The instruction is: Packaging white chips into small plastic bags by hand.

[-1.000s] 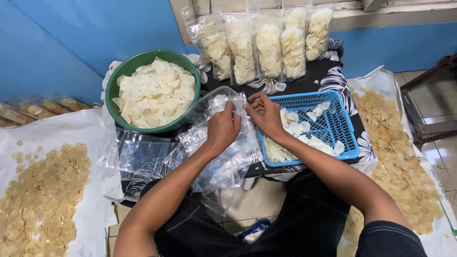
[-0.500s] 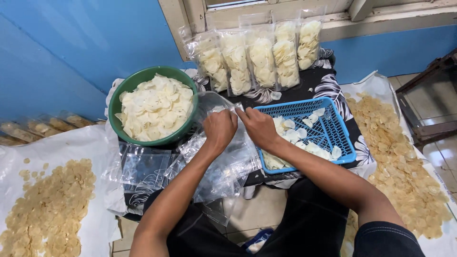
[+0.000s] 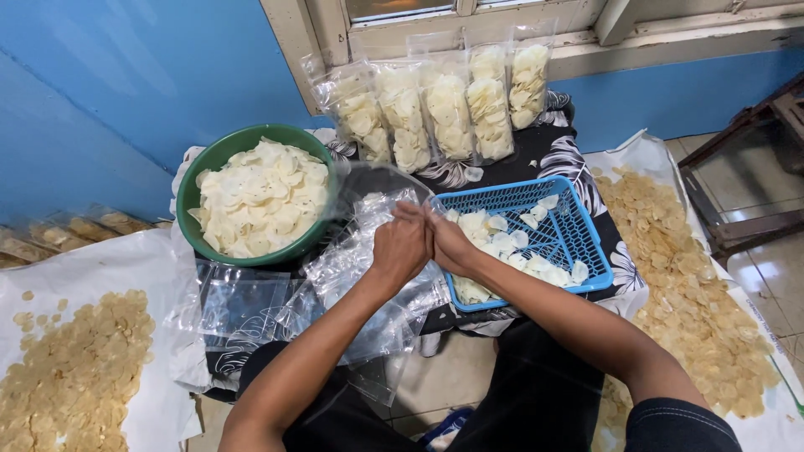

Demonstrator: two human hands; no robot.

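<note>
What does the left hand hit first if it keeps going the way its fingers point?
The left hand points up and away, its fingers already on the clear plastic bag. Straight on, it likely meets the row of filled chip bags leaning against the window frame, passing just right of the green bowl. Depth is unclear.

The left hand (image 3: pixel 400 244) and right hand (image 3: pixel 445 240) press together, hiding their fingertips and what they pinch. The bottom picture edge cuts both arms, and the left edge cuts the tan chips (image 3: pixel 71 368).
</note>
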